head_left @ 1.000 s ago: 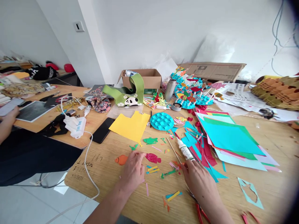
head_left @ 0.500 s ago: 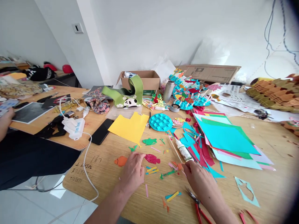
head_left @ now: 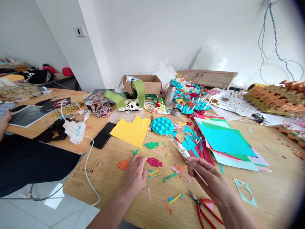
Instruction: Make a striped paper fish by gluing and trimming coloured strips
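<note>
My right hand (head_left: 206, 173) is closed round a thin pale stick (head_left: 175, 146), which points up and left over the table. Behind its fingers lies a white glue bottle (head_left: 183, 150), nozzle toward the back left. My left hand (head_left: 135, 175) rests on the table with curled fingers, the fingertips at the left end of a dark red fish cutout (head_left: 154, 162). An orange fish cutout (head_left: 122, 164) lies left of this hand, partly covered by it. Farther back is a green fish cutout (head_left: 151, 145). Red-handled pliers (head_left: 199, 203) lie below my right hand.
Small paper strips (head_left: 154, 173) and scraps surround the fish. Behind lie a blue round plate (head_left: 162, 126), yellow paper (head_left: 131, 132) and a phone (head_left: 103, 136). Coloured sheets (head_left: 228, 140) are stacked at right. A white cable (head_left: 91, 171) crosses the left edge; another person's hand (head_left: 4, 122) is far left.
My right hand has turned and lifted the stick, whose lower end now shows past the fingers. The pliers' handles are more exposed. My left hand stays by the red fish.
</note>
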Demonstrator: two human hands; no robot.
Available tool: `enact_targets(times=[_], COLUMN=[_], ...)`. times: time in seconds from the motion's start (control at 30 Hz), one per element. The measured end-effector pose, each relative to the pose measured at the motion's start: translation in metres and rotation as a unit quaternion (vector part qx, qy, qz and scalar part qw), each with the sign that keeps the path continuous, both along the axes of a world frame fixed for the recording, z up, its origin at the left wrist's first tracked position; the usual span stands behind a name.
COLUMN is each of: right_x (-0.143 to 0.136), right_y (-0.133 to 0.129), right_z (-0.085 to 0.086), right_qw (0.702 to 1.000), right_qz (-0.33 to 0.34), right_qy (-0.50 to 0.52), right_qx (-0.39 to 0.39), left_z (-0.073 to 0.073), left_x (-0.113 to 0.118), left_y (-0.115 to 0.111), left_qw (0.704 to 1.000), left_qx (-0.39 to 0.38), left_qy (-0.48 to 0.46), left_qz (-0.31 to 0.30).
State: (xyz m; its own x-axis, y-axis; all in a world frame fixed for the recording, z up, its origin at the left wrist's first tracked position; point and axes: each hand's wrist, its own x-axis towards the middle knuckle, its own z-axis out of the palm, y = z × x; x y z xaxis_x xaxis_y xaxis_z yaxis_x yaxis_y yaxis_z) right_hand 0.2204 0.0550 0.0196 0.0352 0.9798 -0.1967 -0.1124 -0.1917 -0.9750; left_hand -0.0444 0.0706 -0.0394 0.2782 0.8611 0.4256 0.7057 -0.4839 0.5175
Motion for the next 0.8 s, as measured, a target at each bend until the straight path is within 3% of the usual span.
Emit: enact_targets(times=[0.33,0.47,0.57,0.7,0.8], right_x=[-0.015,-0.015,-0.013,-0.013,-0.021], right_y=[0.011,0.009,0.005,0.004,0.008], right_z=[0.003,0.012,0.021,0.028,0.030], right_qw=[0.997,0.995,0.987,0.954,0.931], right_qz=[-0.002,-0.006,-0.047,-0.135,-0.130], right_qy=[0.072,0.004,-0.050,-0.155,-0.235], right_qx=[0.018,0.098,0.148,0.220,0.248], left_z=[0.001,0.002,0.001,0.001,0.002], left_x=[-0.001,0.000,-0.001,-0.001,-0.001], left_y=[-0.001,-0.001,-0.001,-0.001,-0.001], left_qw=[1.000,1.000,1.000,1.000,1.000], left_qx=[0.017,0.007,-0.005,-0.011,-0.006], left_qy=[-0.013,-0.009,0.000,-0.001,-0.006], left_qz=[-0.007,-0.009,-0.014,-0.007,0.004])
